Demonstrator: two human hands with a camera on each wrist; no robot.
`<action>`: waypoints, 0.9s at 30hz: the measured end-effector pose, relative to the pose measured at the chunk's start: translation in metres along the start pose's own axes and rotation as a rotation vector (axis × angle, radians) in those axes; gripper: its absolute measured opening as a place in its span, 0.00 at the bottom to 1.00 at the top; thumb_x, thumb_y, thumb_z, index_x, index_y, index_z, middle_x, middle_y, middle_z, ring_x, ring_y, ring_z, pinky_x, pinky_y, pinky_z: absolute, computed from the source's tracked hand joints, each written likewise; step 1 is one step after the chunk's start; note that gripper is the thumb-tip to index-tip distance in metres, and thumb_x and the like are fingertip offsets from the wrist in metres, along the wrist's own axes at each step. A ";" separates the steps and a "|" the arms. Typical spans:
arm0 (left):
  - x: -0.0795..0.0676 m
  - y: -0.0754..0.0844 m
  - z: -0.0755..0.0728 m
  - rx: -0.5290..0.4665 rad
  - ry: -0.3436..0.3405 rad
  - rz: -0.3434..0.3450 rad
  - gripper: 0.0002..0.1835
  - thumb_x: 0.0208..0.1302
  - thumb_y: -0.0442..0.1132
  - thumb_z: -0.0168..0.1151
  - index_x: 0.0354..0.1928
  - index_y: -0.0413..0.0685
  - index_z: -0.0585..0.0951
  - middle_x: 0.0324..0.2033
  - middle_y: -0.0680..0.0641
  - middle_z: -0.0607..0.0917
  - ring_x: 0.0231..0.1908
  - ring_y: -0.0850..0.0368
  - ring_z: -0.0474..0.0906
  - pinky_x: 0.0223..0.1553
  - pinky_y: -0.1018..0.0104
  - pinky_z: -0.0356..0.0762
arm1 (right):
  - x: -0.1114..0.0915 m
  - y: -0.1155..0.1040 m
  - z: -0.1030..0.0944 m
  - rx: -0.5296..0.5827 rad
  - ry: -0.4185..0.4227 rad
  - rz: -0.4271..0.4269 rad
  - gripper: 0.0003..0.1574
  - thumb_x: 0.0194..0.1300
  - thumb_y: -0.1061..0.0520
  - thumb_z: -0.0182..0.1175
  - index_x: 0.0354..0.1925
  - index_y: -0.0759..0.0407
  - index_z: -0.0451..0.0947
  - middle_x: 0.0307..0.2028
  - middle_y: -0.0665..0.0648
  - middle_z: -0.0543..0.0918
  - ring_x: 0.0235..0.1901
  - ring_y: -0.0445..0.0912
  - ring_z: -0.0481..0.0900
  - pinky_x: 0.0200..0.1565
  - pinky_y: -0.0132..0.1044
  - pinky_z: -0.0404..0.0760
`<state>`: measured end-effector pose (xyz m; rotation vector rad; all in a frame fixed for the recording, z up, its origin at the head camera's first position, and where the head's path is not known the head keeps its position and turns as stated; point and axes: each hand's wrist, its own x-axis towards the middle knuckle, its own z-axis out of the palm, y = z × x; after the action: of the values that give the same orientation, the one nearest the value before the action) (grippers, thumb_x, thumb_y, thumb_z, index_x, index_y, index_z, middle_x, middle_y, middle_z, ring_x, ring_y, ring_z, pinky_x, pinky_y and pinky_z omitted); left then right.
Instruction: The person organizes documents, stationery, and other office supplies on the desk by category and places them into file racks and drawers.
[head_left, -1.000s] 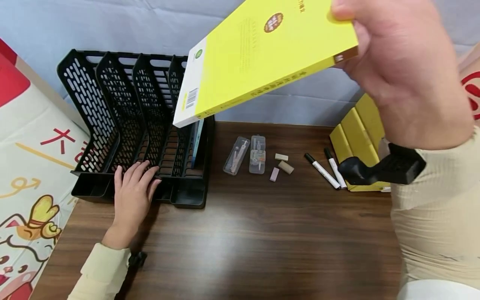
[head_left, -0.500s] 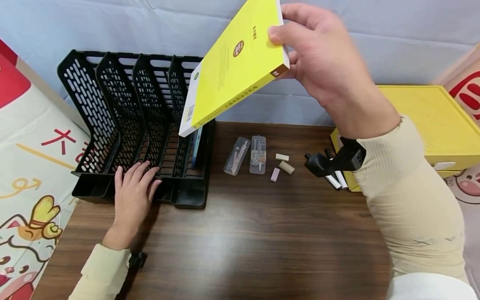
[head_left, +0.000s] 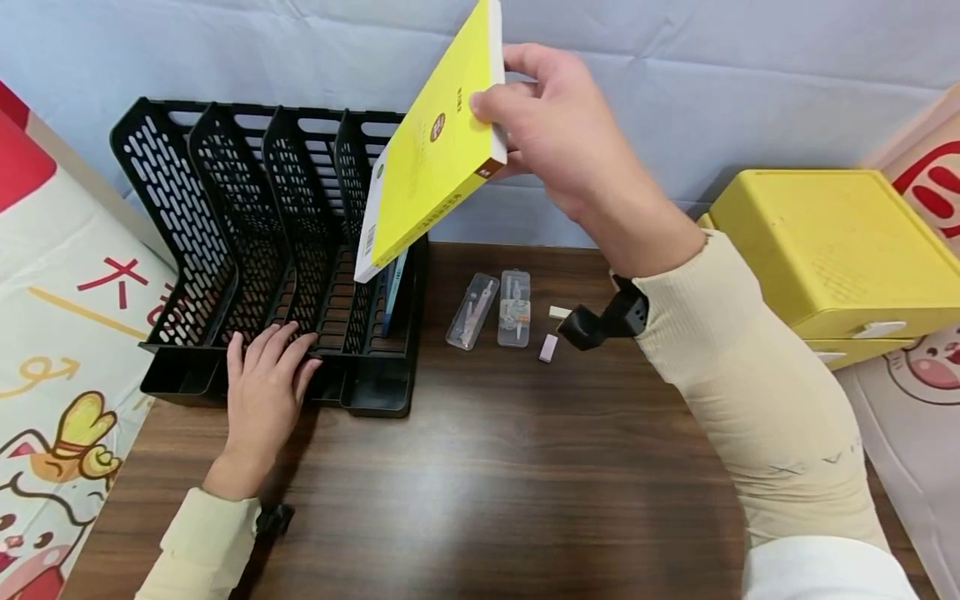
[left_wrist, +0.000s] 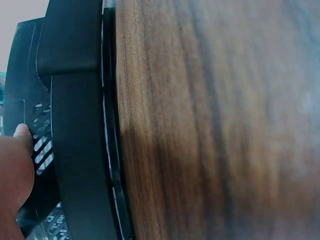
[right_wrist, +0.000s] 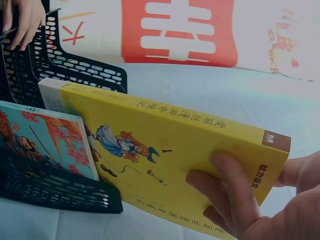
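A yellow book (head_left: 427, 146) with a white lower end hangs tilted over the right part of a black file rack (head_left: 217, 225). My right hand (head_left: 562, 125) pinches its upper end, thumb on one cover and fingers on the other. In the right wrist view the yellow book (right_wrist: 165, 150) shows a drawn figure on its cover and stands beside a blue-green illustrated book (right_wrist: 50, 142). That thin blue book (head_left: 394, 287) leans in the rack's rightmost slot. My left hand (head_left: 262, 392) rests on the rack's front edge with its fingers extended; the left wrist view shows only part of it.
On the wooden table (head_left: 487, 467) right of the rack lie two clear plastic cases (head_left: 474, 311) and small erasers (head_left: 548, 347). A yellow drawer box (head_left: 832, 242) stands at the right. A pale cloth (head_left: 675, 100) hangs behind.
My right hand has carried the yellow book left and down toward the rack's right slots, and the book has turned steeper. My left hand has stayed on the rack's front edge.
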<state>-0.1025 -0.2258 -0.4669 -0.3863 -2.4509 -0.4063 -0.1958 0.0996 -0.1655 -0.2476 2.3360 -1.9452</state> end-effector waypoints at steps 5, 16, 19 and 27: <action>0.001 -0.001 -0.001 0.001 -0.008 0.003 0.20 0.71 0.47 0.57 0.57 0.43 0.82 0.59 0.35 0.81 0.63 0.35 0.71 0.69 0.31 0.50 | 0.006 0.003 0.014 -0.022 -0.061 0.029 0.26 0.74 0.64 0.53 0.68 0.63 0.66 0.56 0.60 0.84 0.48 0.50 0.87 0.40 0.40 0.86; 0.000 -0.002 -0.002 0.017 -0.036 0.006 0.22 0.73 0.50 0.53 0.57 0.43 0.81 0.60 0.35 0.80 0.63 0.34 0.72 0.69 0.31 0.50 | 0.021 0.019 0.032 -0.067 -0.136 0.102 0.27 0.74 0.66 0.50 0.69 0.64 0.64 0.56 0.61 0.84 0.47 0.49 0.87 0.40 0.43 0.87; 0.000 -0.002 -0.001 0.013 -0.021 0.006 0.21 0.73 0.50 0.54 0.57 0.43 0.82 0.59 0.35 0.80 0.62 0.34 0.72 0.69 0.31 0.50 | 0.023 0.023 0.035 -0.094 -0.146 0.094 0.26 0.74 0.66 0.49 0.69 0.64 0.64 0.55 0.62 0.84 0.46 0.49 0.88 0.38 0.42 0.87; -0.001 -0.001 0.000 0.011 -0.028 0.000 0.22 0.73 0.49 0.54 0.57 0.42 0.82 0.60 0.35 0.80 0.63 0.34 0.71 0.71 0.33 0.46 | 0.029 0.035 0.047 -0.125 -0.165 0.121 0.26 0.74 0.66 0.49 0.68 0.65 0.64 0.55 0.63 0.84 0.44 0.50 0.88 0.37 0.43 0.87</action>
<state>-0.1018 -0.2271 -0.4674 -0.3896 -2.4798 -0.3898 -0.2179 0.0546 -0.2073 -0.2592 2.3102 -1.6603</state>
